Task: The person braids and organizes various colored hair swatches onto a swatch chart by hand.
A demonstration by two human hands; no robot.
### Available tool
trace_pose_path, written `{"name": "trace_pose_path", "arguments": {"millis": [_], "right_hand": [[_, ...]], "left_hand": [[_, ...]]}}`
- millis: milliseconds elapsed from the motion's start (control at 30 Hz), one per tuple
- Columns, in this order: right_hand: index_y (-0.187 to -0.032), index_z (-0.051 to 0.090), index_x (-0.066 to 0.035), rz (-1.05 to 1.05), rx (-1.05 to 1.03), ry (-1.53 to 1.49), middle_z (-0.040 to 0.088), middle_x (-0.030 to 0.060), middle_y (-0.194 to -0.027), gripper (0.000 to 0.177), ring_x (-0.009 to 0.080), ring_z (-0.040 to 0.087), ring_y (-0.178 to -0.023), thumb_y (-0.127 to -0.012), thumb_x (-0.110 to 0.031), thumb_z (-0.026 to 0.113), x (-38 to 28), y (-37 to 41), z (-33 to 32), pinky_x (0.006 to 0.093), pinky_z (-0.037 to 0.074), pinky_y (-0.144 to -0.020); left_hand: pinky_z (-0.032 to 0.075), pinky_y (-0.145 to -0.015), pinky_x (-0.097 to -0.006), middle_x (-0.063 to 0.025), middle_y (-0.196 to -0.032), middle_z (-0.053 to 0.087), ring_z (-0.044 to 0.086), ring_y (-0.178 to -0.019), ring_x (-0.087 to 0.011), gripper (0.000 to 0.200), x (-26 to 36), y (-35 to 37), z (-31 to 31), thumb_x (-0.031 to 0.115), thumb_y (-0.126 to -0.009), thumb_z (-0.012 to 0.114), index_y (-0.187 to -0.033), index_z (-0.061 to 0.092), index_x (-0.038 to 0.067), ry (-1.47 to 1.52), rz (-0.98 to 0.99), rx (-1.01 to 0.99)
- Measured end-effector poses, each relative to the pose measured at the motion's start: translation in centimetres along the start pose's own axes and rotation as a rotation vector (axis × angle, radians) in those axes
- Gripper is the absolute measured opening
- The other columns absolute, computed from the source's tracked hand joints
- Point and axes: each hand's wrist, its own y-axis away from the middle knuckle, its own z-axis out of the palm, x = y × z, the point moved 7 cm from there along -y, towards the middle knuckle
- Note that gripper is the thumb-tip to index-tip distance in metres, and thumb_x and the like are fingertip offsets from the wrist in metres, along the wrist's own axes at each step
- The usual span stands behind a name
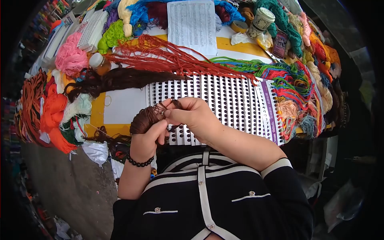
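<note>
A bundle of dark brown thread [145,119] is held in front of me, over the near edge of the perforated white cards [218,108]. My left hand [150,136], with a black bead bracelet at the wrist, is closed around the bundle's lower side. My right hand [192,116] pinches strands at the bundle's right end, its fingertips close to the left ones. Behind my hands, a longer dark brown hank [124,79] lies across the cards' far left corner. Red threads [172,58] stretch over the cards' far edge.
Multicoloured threads [296,84] are heaped on the right, pink yarn [72,56] and orange-red yarn [54,108] on the left. A printed sheet [192,26] lies at the back. A paper cup [261,22] stands back right; a lidded jar [100,64] stands left.
</note>
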Motion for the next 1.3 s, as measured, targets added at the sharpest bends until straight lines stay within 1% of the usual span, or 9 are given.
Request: {"name": "trace_pose_path", "arguments": {"millis": [400,600,667,733,800,867,933,1133,1300], "right_hand": [[-0.086,0.064,0.003,0.002,-0.096,0.206,0.064,0.0076,-0.075,0.009,0.0118,0.059,-0.067,-0.083,-0.004,0.06,0.3,0.0,-0.1,0.0255,0.048,-0.066],[-0.089,0.061,0.004,-0.06,-0.099,0.288,0.063,0.0071,-0.086,0.012,0.0124,0.059,-0.077,-0.083,-0.006,0.06,-0.5,0.0,-0.7,0.0273,0.048,-0.071],[-0.093,0.061,0.003,-0.886,0.155,1.391,0.062,0.0092,-0.095,0.014,0.018,0.058,-0.091,-0.081,-0.003,0.06,-6.2,2.0,0.3,0.0324,0.046,-0.08],[-0.09,0.06,0.002,-0.923,0.244,1.309,0.06,0.0122,-0.099,0.012,0.0243,0.056,-0.098,-0.08,-0.004,0.058,-8.4,1.9,-1.6,0.0384,0.044,-0.085],[-0.084,0.057,0.001,-0.174,0.136,0.181,0.06,0.0142,-0.101,0.01,0.0289,0.055,-0.097,-0.082,-0.008,0.053,-8.7,0.6,-5.3,0.0425,0.042,-0.088],[-0.086,0.056,0.0,-0.205,-0.102,-0.39,0.057,0.0091,-0.088,0.014,0.0226,0.054,-0.083,-0.085,-0.012,0.048,-13.3,5.0,-3.5,0.0379,0.045,-0.077],[-0.091,0.054,0.0,-0.366,-0.364,-0.555,0.047,0.003,-0.073,0.015,0.0148,0.045,-0.067,-0.087,-0.012,0.046,-16.3,7.7,-5.4,0.0293,0.041,-0.061],[-0.085,0.05,-0.005,-0.432,0.281,-0.163,0.039,-0.0024,-0.066,0.008,0.0065,0.034,-0.055,-0.09,-0.011,0.05,-20.8,12.2,-22.7,0.0187,0.026,-0.044],[-0.082,0.052,-0.007,-0.615,0.91,0.089,0.042,-0.0033,-0.064,0.012,0.0058,0.036,-0.051,-0.089,-0.016,0.054,-31.1,22.9,-40.1,0.0184,0.027,-0.042]], "left_hand": [[0.041,-0.049,-0.0174,-0.0053,-0.099,0.063,0.04,-0.046,-0.0016,0.036,-0.6,0.1,0.0,0.003,-0.089,0.042,-0.125,0.05,0.0,-0.088,0.02,0.019],[0.049,-0.063,-0.0252,-0.0102,-0.099,0.063,0.056,-0.061,-0.0123,0.036,-1.3,0.2,-0.5,0.001,-0.085,0.042,-0.12,0.051,-0.005,0.172,-0.063,0.069],[0.048,-0.081,-0.0313,-0.0127,-0.103,0.062,0.06,-0.091,-0.0207,0.032,-1.1,0.4,-2.2,0.003,-0.086,0.043,-0.115,0.055,-0.003,0.174,-0.048,0.031],[0.045,-0.089,-0.0428,-0.0122,-0.101,0.062,0.061,-0.089,-0.0256,0.031,-0.9,0.7,-4.3,0.007,-0.083,0.046,-0.113,0.055,0.002,0.733,-0.055,-0.089],[0.049,-0.082,-0.0384,-0.0034,-0.097,0.063,0.06,-0.072,-0.0186,0.04,0.3,2.2,-10.9,0.007,-0.084,0.046,-0.124,0.048,0.007,0.797,0.028,0.267],[0.048,-0.062,-0.0227,-0.0038,-0.103,0.064,0.055,-0.06,-0.009,0.041,1.4,3.7,-17.5,0.007,-0.09,0.039,-0.131,0.043,0.008,1.213,0.113,0.377],[0.039,-0.05,-0.0201,-0.0031,-0.094,0.067,0.043,-0.048,-0.0039,0.039,0.9,5.3,-24.9,0.011,-0.093,0.031,-0.129,0.046,0.007,1.185,0.158,0.235],[0.03,-0.044,-0.019,-0.0034,-0.108,0.063,0.035,-0.046,-0.0049,0.038,-1.8,12.5,-41.2,0.01,-0.089,0.037,-0.126,0.048,0.006,0.803,0.183,0.855],[0.027,-0.044,-0.0173,-0.004,-0.114,0.061,0.032,-0.05,-0.004,0.039,0.6,16.0,-43.5,0.014,-0.089,0.04,-0.127,0.046,0.007,0.141,0.101,1.35]]}}
